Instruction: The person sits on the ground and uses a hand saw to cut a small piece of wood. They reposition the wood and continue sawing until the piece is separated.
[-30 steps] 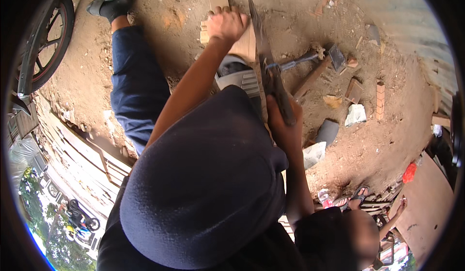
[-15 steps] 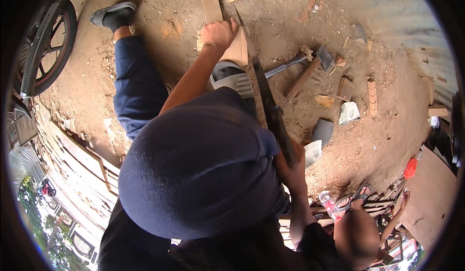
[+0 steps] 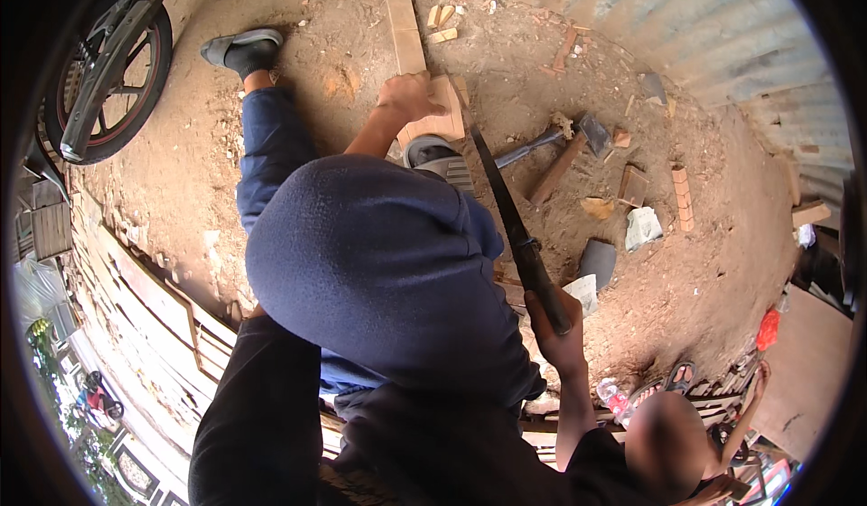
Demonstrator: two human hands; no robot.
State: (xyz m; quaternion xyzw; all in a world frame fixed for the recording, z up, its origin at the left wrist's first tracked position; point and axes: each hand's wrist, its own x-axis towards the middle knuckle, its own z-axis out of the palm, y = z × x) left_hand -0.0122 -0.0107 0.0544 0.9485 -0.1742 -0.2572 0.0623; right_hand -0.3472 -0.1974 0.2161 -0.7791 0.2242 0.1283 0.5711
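My left hand (image 3: 408,98) presses down on a short light wooden plank (image 3: 440,119) lying on the dirt ground. My right hand (image 3: 557,330) grips the dark handle of a long machete (image 3: 502,201), whose blade points at the plank's right edge. A foot in a grey sandal (image 3: 435,155) rests against the plank's near end. My dark blue cap (image 3: 379,267) hides the middle of the scene. My other leg, in blue trousers, stretches out to a grey shoe (image 3: 244,50).
A hammer (image 3: 560,137) and several wood offcuts (image 3: 632,182) lie on the dirt at right. A motorbike wheel (image 3: 113,72) stands top left, corrugated sheet (image 3: 722,27) top right, stacked planks (image 3: 153,298) at left. Another person (image 3: 673,443) is at lower right.
My right hand has drawn the machete back toward me, its tip sliding from beyond the plank to the plank's right edge. My left hand has stayed on the plank.
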